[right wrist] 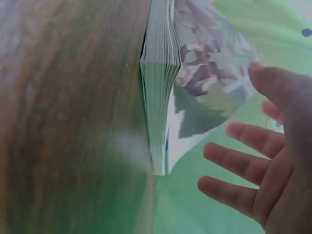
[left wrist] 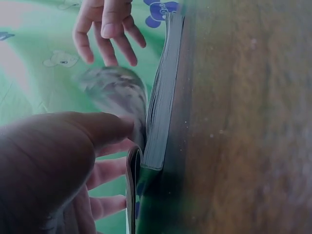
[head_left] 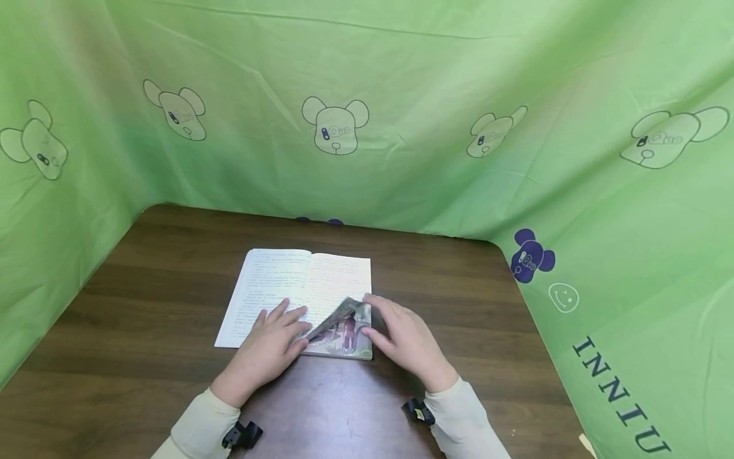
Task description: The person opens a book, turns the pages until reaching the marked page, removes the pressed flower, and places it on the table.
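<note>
An open book (head_left: pixel 281 268) lies on the wooden table, with printed text on its left page. One leaf with a coloured picture (head_left: pixel 346 335) is curled up from the lower right corner, also seen as a bent picture page (right wrist: pixel 204 97) in the right wrist view. My left hand (head_left: pixel 266 347) rests on the lower left page, fingers spread and thumb by the spine. At the book's right edge is my right hand (head_left: pixel 410 338), its fingers apart and loosely bent beside the lifted leaf. Whether a fingertip touches the leaf is hard to tell.
The brown wooden table (head_left: pixel 459 287) extends on every side of the book. Green cloth (head_left: pixel 401 178) with bear-head prints hangs around its back and sides. A small pale object (head_left: pixel 587 444) sits at the table's right edge.
</note>
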Demonstrator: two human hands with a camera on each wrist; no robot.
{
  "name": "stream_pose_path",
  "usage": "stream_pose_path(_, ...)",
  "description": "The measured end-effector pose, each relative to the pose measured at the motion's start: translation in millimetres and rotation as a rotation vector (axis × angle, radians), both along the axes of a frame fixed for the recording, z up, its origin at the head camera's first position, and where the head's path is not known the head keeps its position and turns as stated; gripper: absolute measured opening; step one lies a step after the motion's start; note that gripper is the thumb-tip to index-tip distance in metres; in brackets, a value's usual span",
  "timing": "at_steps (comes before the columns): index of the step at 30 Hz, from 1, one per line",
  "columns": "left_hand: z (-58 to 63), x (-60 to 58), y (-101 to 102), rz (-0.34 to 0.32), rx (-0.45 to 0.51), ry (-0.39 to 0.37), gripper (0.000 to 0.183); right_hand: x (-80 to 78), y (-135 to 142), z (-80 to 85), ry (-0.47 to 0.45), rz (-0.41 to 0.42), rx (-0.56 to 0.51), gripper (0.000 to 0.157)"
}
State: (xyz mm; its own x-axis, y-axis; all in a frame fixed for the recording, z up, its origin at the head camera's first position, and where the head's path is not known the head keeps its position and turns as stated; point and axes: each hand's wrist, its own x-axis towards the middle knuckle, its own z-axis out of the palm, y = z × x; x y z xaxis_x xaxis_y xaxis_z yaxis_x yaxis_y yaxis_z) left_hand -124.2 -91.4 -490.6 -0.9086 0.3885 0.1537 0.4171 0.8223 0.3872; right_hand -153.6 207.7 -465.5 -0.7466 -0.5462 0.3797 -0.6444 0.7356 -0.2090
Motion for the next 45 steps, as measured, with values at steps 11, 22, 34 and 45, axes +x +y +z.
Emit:
stream_pose_path(11,1.6,-5.1,-1.9,0.12,0.17,0.093,0.085,0.1,1.0,1.3,-0.095,-0.003,0.015,0.062)
stream_pose_path(22,1.2,-7.5,-5.0,0.129,0.127,0.369,0.125,4.4,2.5,-4.2,-0.3,0.22,0.158,0.06)
stream_pose_path(34,-0.7,-7.2,-6.9,0.074,0.067,0.269,0.099,4.5,3.2,-5.2,-0.305,0.179,0.202,0.056)
stream_pose_path(45,-1.5,-3.4,-6.1,0.108,0.099,0.067,0.077,4.6,2.9,-4.7,-0.321,0.164,0.207,0.049)
